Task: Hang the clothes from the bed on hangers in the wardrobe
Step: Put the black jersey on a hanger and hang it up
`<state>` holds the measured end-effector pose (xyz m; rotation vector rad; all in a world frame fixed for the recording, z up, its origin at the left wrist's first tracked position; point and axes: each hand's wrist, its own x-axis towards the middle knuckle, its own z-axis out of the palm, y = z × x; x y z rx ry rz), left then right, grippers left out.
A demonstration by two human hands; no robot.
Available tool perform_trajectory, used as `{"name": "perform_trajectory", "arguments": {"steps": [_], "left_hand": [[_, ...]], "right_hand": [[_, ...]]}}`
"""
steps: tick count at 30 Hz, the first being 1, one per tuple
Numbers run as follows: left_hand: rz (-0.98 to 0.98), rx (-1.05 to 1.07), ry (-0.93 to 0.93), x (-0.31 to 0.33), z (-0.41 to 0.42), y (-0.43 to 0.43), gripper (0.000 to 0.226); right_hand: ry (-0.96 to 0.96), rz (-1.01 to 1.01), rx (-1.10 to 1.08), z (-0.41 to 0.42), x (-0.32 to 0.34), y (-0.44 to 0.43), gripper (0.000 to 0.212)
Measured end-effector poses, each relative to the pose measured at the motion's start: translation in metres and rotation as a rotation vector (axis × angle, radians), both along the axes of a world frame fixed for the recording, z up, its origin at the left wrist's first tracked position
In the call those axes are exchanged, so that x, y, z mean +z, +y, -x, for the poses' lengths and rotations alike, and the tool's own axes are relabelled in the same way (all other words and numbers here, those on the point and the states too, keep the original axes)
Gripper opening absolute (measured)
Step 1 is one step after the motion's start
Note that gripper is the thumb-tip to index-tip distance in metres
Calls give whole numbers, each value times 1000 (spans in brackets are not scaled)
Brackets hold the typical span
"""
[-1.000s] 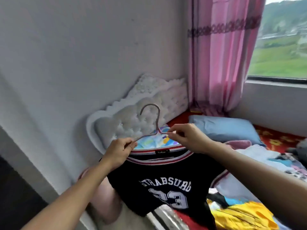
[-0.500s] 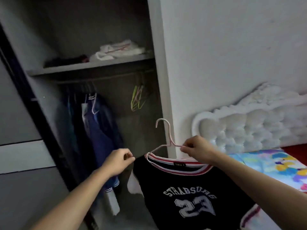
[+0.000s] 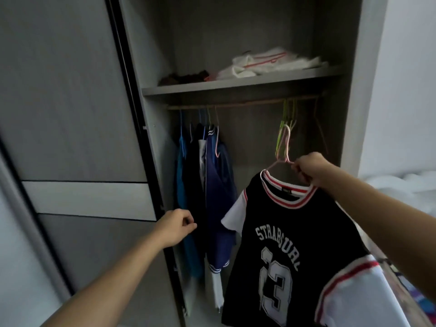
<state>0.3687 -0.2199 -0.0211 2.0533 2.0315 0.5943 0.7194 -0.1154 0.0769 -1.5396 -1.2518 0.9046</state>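
jersey (image 3: 295, 232), black with white sleeves, a red-striped ribbed collar and cracked white print starting "strabs" over a number ending in 3, hangs nearest you on a thin pink hanger (image 3: 284, 147). your right hand (image 3: 311, 169) pinches the hanger's neck. your left hand (image 3: 175, 226) is curled on nothing, both below the wardrobe rail (image 3: 236, 105).

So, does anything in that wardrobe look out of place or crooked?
The black jersey sits crooked on its pink hanger, collar sloping down to the right, as the right hand holds it up. On the shelf, white clothes lie in a loose heap, unfolded.
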Motion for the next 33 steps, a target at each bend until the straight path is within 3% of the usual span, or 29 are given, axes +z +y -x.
{"name": "perform_trajectory", "arguments": {"steps": [6, 18, 25, 29, 31, 33], "left_hand": [[-16, -21, -6, 17, 17, 83, 13], [-220, 20, 56, 84, 30, 269, 16], [-351, 27, 53, 99, 47, 324, 17], [-508, -15, 65, 107, 48, 356, 18], [-594, -53, 56, 112, 42, 373, 21], [-657, -108, 56, 118, 31, 390, 22]], "right_hand": [[196, -69, 4, 56, 32, 98, 20], [186, -227, 113, 159, 99, 320, 24], [75, -118, 181, 193, 64, 388, 26], [182, -108, 326, 201, 42, 397, 13], [80, -124, 404, 197, 43, 397, 11], [-151, -225, 341, 181, 50, 401, 16]]}}
